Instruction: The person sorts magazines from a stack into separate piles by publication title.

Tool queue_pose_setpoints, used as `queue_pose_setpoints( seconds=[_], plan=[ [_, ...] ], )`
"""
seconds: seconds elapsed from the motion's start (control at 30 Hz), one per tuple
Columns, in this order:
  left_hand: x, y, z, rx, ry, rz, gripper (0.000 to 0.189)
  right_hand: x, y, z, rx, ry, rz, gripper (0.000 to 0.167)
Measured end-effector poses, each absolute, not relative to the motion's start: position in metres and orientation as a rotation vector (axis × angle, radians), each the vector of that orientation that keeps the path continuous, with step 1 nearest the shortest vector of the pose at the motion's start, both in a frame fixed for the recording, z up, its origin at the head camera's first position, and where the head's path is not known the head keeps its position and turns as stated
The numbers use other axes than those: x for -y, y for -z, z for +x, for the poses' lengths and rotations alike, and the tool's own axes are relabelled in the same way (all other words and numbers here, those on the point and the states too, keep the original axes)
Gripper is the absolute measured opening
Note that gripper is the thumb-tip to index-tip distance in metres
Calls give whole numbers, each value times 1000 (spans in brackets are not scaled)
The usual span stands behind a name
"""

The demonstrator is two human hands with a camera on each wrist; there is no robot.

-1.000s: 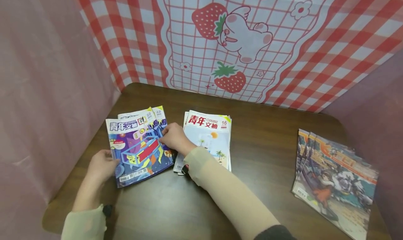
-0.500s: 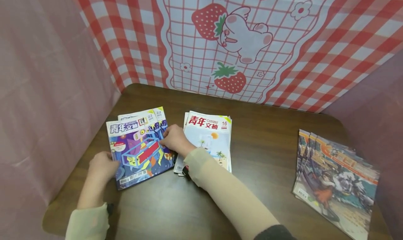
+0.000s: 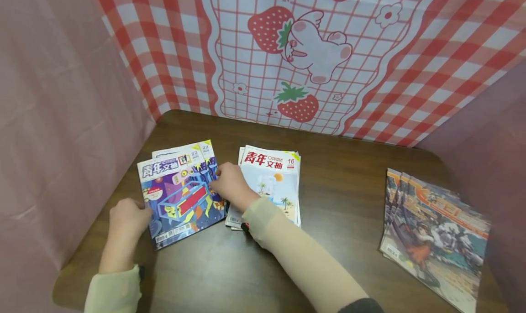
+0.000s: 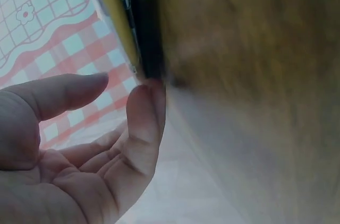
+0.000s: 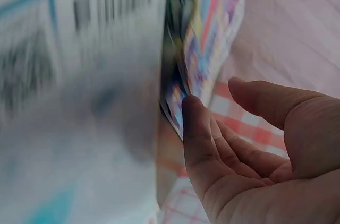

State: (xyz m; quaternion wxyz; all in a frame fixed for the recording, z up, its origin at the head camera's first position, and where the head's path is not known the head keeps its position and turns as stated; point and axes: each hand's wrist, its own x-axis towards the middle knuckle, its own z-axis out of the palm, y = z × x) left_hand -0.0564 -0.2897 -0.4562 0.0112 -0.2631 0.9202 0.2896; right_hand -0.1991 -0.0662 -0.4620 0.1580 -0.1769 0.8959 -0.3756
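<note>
In the head view, a small stack of purple-covered magazines [image 3: 185,199] lies at the left of the table, its copies a little fanned. My left hand [image 3: 128,219] is at the stack's left edge; the left wrist view shows its fingertips [image 4: 142,96] touching that edge, thumb apart. At the opposite edge, my right hand [image 3: 232,183] has its fingertips [image 5: 194,108] against the magazines, again with the thumb away from the fingers. Under the right wrist lies a second stack, white magazines [image 3: 269,180] with red titles, partly hidden by the sleeve.
A third stack of magazines [image 3: 439,240], fanned and with an orange title, lies at the right of the brown wooden table [image 3: 341,203]. Behind the table hangs a red-and-white checked cloth [image 3: 185,53]. A pink curtain [image 3: 61,121] borders the left side.
The purple magazines have shifted slightly toward the table's front edge. My left hand has drawn a little to the left and down, while the right hand stays at the right edge.
</note>
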Motion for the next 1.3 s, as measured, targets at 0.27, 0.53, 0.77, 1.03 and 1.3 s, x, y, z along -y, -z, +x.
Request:
queue_pose_setpoints(
  seconds=[0.27, 0.53, 0.77, 1.03, 1.3],
  plan=[
    [278, 447, -62, -2924, -1028, -879, 41, 39, 450, -200, -2502, 1261, -439, 36],
    [252, 439, -73, -2953, -1248, -848, 45, 14, 440, -190, -2506, 1388, -411, 38],
    [231, 434, -81, -2928, -1469, -759, 44, -13, 437, -183, -2536, 1512, -362, 35],
    [218, 430, -83, -2891, -1641, -715, 39, -59, 440, -169, -2493, 1686, -212, 30],
    [207, 435, -82, -2814, -1906, -685, 33, -105, 441, -154, -2442, 1863, -75, 35]
  ],
)
